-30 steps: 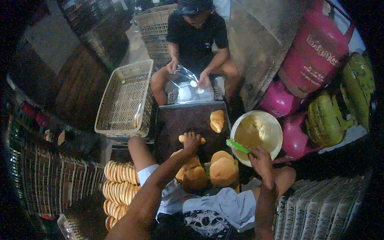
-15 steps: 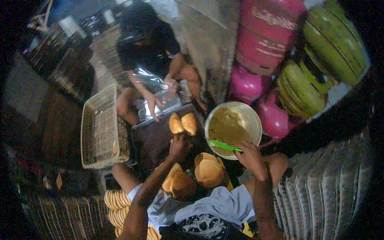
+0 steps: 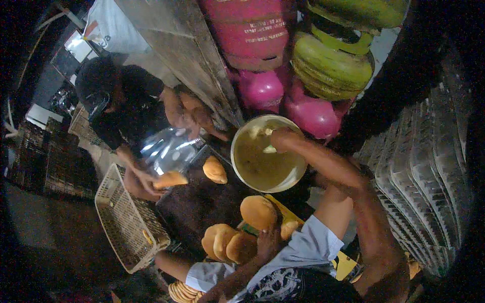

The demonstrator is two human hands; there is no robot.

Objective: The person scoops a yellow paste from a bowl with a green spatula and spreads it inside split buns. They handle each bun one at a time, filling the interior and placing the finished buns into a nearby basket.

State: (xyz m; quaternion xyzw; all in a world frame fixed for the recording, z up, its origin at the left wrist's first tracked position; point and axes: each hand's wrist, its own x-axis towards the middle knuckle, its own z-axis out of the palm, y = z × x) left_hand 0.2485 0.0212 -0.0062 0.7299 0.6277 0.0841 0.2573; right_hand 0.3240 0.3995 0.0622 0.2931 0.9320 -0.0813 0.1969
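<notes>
My left hand (image 3: 269, 243) is low in front of my lap, its fingers curled against the lower edge of a round bread bun (image 3: 258, 211). Beside it lie more buns (image 3: 222, 241) in a cluster. My right hand (image 3: 284, 139) reaches into a pale bucket (image 3: 238, 174) of tan, creamy spread (image 3: 262, 169), closed round a green spatula (image 3: 270, 149) whose blade is partly hidden. One folded bun (image 3: 214, 170) rests on the dark tray (image 3: 189, 207). Across from me, a co-worker's hand (image 3: 144, 178) holds another bun (image 3: 171, 179) next to clear plastic bags (image 3: 174, 146).
A cream plastic crate (image 3: 124, 222) stands at the left. Pink gas cylinders (image 3: 310, 113) and green ones (image 3: 331, 65) stand behind the bucket. Stacked grey racks (image 3: 414, 192) line the right side. Several stacked buns (image 3: 184, 293) are at the lower left.
My view has turned right. My left hand has come back from the tray to the near buns. My right hand has dipped the spatula into the bucket. The co-worker has taken a bun.
</notes>
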